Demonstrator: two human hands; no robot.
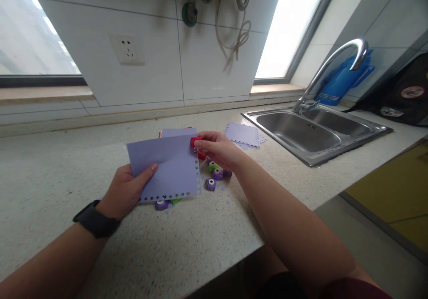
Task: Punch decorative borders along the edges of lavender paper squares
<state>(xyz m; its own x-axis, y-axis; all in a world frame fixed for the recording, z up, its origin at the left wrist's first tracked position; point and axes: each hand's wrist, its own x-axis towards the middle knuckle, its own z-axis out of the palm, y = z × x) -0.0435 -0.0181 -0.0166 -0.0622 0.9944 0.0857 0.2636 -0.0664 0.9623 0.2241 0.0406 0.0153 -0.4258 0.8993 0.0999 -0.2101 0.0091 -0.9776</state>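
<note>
My left hand (pixel 130 184) grips a sheet of purple paper (pixel 165 165) by its left side, thumb on top. Small shapes, stars and hearts among them, are punched along its bottom edge and up its right edge. At the sheet's upper right edge, my right hand (pixel 219 149) is closed around a red craft punch (pixel 195 141). Below that hand, several small punches lie on the counter, including a purple punch (pixel 210 184) and a green punch (pixel 213 167). Another purple punch (pixel 162 205) is partly covered by the sheet. Behind it sits more purple paper (pixel 179 132).
A pile of purple sheets with punched edges (pixel 244 134) lies on the speckled counter (pixel 133 254) right of my hands. Further right are a steel sink (pixel 297 143) with a faucet (pixel 334 63), a blue pitcher (pixel 344 78) and a black bag (pixel 397 94). Small paper bits are scattered around.
</note>
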